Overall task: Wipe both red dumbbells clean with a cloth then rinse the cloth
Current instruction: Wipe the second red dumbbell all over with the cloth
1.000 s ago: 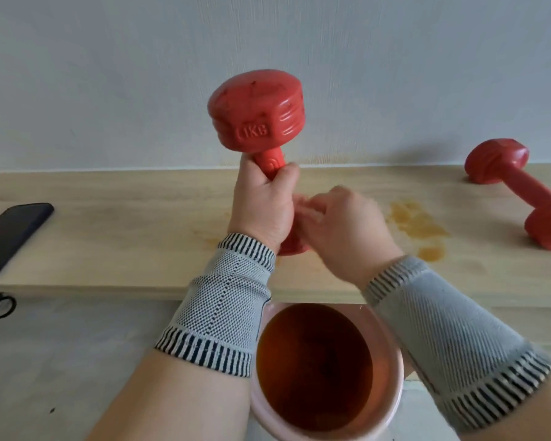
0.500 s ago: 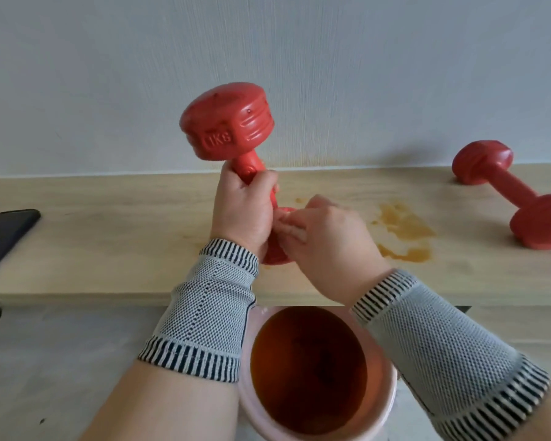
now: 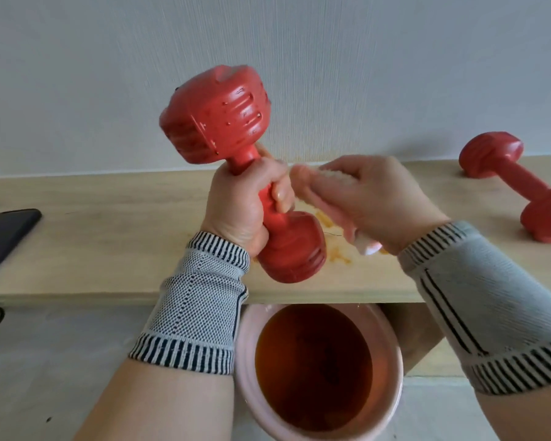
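My left hand (image 3: 245, 202) grips the handle of a red dumbbell (image 3: 215, 114) and holds it tilted above the wooden shelf (image 3: 109, 246), upper head to the left, lower head near the shelf. My right hand (image 3: 376, 198) holds a small pale cloth (image 3: 337, 179), bunched in its fingers, just right of the handle; a corner of the cloth sticks out below the palm. A second red dumbbell (image 3: 516, 183) lies on the shelf at the far right.
A pink bucket (image 3: 392, 342) of brown water stands on the floor below the shelf edge, between my forearms. Orange-brown stains (image 3: 341, 256) mark the shelf under the dumbbell. A dark phone (image 3: 4, 233) lies at the shelf's left end. A white wall stands behind.
The held dumbbell has been lifted and turned, its upper head now tilted left. My right hand came off the lower head and moved right with the cloth.
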Available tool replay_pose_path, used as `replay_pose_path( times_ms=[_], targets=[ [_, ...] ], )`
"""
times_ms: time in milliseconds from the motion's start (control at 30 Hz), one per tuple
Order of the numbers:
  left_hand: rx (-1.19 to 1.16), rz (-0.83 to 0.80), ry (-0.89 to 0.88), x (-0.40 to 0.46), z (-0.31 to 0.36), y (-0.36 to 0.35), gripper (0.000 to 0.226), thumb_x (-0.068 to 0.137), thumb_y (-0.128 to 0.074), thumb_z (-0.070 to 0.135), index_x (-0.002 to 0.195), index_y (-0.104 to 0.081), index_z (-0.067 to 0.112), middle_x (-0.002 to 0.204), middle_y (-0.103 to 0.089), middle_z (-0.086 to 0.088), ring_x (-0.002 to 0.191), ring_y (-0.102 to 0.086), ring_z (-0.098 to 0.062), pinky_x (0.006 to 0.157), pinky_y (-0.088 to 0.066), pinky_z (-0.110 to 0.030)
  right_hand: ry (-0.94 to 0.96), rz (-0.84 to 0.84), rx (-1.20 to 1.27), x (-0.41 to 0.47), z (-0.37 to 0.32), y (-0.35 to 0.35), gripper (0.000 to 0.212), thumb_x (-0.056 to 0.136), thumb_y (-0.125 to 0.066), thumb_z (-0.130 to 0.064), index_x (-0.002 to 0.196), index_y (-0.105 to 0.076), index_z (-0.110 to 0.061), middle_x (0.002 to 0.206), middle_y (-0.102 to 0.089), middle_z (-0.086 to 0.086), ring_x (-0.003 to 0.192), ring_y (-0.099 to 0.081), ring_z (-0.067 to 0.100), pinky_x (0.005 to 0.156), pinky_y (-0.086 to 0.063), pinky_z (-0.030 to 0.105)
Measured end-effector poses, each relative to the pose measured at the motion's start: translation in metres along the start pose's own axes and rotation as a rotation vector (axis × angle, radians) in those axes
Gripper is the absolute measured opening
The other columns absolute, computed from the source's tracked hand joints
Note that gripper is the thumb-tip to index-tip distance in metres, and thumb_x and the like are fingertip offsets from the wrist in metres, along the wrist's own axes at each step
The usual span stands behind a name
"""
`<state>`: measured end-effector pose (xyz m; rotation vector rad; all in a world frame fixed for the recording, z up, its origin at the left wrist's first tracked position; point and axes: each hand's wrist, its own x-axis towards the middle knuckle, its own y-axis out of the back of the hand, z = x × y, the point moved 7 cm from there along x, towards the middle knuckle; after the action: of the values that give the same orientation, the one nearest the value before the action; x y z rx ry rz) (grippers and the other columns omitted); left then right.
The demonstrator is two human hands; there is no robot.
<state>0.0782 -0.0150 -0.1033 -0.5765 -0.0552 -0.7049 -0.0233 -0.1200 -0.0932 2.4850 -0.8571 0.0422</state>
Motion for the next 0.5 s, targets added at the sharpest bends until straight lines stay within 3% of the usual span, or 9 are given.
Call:
replay_pose_path(
  times_ms=[133,233,300,400,500],
  targets=[
    [0.041,-0.018,-0.039,-0.002,0.000,-0.010,0.028,0.067,-0.052,0.000,0.049,-0.049,0.021,0.039,-0.037,-0.002,0.035,-0.031,-0.017,0.046,-0.028,-0.026,0.064,-0.062,-0.230,0.004,0.002,-0.024,0.023,0.086,-0.064,-0.033,0.071,-0.071,-0.017,0.042,-0.053,-0.011,0.041,-0.051,0.002,0.044,-0.037,0.020],
    [0.158,0.058,-0.104,-0.002,0.004,-0.004,0.034,0.068,-0.052,0.000,0.041,-0.048,0.022,0.037,-0.040,-0.001,0.037,-0.033,-0.020,0.054,-0.033,-0.034,0.138,-0.071,-0.393,0.000,-0.004,-0.025,0.024,0.088,-0.061,-0.033,0.074,-0.070,-0.017,0.062,-0.061,-0.002,0.062,-0.060,0.014,0.051,-0.038,0.021],
    [0.181,0.156,-0.124,-0.001,0.004,0.006,0.035,0.071,-0.051,-0.004,0.043,-0.044,0.015,0.038,-0.040,-0.004,0.037,-0.036,-0.020,0.050,-0.037,-0.031,0.196,-0.080,-0.480,-0.006,-0.012,-0.027,0.031,0.091,-0.057,-0.038,0.076,-0.070,-0.015,0.068,-0.061,0.002,0.067,-0.060,0.019,0.052,-0.037,0.019],
    [0.242,0.337,-0.141,0.000,0.007,0.023,0.024,0.069,-0.053,0.003,0.047,-0.043,0.010,0.042,-0.042,-0.007,0.041,-0.038,-0.022,0.047,-0.035,-0.028,0.202,-0.143,-0.473,-0.015,-0.020,-0.029,0.040,0.090,-0.059,-0.047,0.068,-0.069,-0.015,0.062,-0.063,0.002,0.057,-0.060,0.018,0.046,-0.040,0.024],
    [0.232,0.497,-0.147,0.000,0.015,0.036,0.020,0.072,-0.058,0.009,0.056,-0.046,0.012,0.048,-0.045,-0.005,0.043,-0.041,-0.021,0.049,-0.033,-0.029,0.030,-0.062,-0.157,-0.018,-0.017,-0.003,0.039,0.082,-0.068,-0.053,0.069,-0.073,-0.016,0.040,-0.051,-0.006,0.036,-0.048,0.010,0.036,-0.039,0.023]
  ],
)
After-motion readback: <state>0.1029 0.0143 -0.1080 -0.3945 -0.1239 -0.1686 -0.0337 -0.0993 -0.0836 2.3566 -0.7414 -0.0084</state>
